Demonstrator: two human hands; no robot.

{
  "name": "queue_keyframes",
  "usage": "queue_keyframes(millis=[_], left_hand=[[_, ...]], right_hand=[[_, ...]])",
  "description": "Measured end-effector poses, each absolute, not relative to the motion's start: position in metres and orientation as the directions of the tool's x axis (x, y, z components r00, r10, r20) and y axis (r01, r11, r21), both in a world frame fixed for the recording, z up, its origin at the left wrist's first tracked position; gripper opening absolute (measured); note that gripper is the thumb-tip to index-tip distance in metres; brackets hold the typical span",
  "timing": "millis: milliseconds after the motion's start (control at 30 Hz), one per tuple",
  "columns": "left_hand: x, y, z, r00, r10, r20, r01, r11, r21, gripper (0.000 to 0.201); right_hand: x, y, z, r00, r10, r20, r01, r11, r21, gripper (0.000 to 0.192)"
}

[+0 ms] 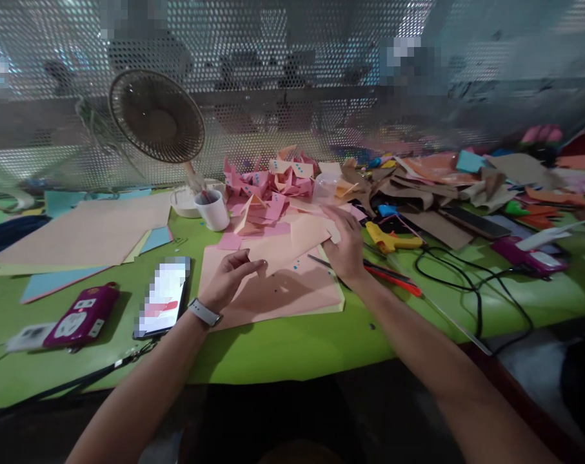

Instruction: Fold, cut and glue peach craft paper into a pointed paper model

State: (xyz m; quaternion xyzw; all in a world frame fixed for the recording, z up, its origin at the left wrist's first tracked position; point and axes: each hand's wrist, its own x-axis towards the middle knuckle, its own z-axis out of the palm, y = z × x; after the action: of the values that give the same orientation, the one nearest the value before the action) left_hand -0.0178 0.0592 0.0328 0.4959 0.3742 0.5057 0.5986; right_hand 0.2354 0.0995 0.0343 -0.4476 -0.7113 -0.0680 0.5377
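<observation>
My left hand (230,277), with a watch on the wrist, pinches the near left edge of a peach paper sheet (292,245) that is lifted and partly folded. My right hand (346,248) grips the sheet's right edge. Under it lies a stack of pink paper (277,293) on the green table (292,348). Behind is a pile of folded pink paper pieces (267,190) with blue dots.
A phone (162,298) and a magenta power strip (82,317) lie left. A white cup (213,209) and a small fan (157,117) stand behind. A yellow glue gun (389,240), red-handled tool (393,281), black cable (466,283) and paper scraps (442,187) sit right. Large sheets (84,235) lie far left.
</observation>
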Motion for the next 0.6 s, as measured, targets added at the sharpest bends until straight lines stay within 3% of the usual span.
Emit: queue_keyframes(millis=[167,333,500,600], left_hand=[[-0.021,0.058,0.029,0.299,0.954,0.003,-0.173,0.051,0.984,0.019],[-0.021,0.061,0.031,0.196,0.981,-0.013,-0.310,0.074,0.948,0.020],[-0.018,0.063,0.039,-0.023,0.995,0.099,-0.492,-0.098,0.865,0.017],[-0.013,0.058,0.037,-0.032,0.991,0.129,-0.480,-0.128,0.868,0.021]], right_hand=[[0.238,0.105,0.035,0.046,0.593,0.804,0.650,0.594,-0.475,0.034],[0.238,0.106,0.034,-0.019,0.639,0.769,0.630,0.605,-0.487,0.022],[0.232,0.097,0.042,0.045,0.664,0.747,0.571,0.596,-0.564,0.052],[0.224,0.087,0.045,0.018,0.771,0.637,0.418,0.573,-0.705,0.046]])
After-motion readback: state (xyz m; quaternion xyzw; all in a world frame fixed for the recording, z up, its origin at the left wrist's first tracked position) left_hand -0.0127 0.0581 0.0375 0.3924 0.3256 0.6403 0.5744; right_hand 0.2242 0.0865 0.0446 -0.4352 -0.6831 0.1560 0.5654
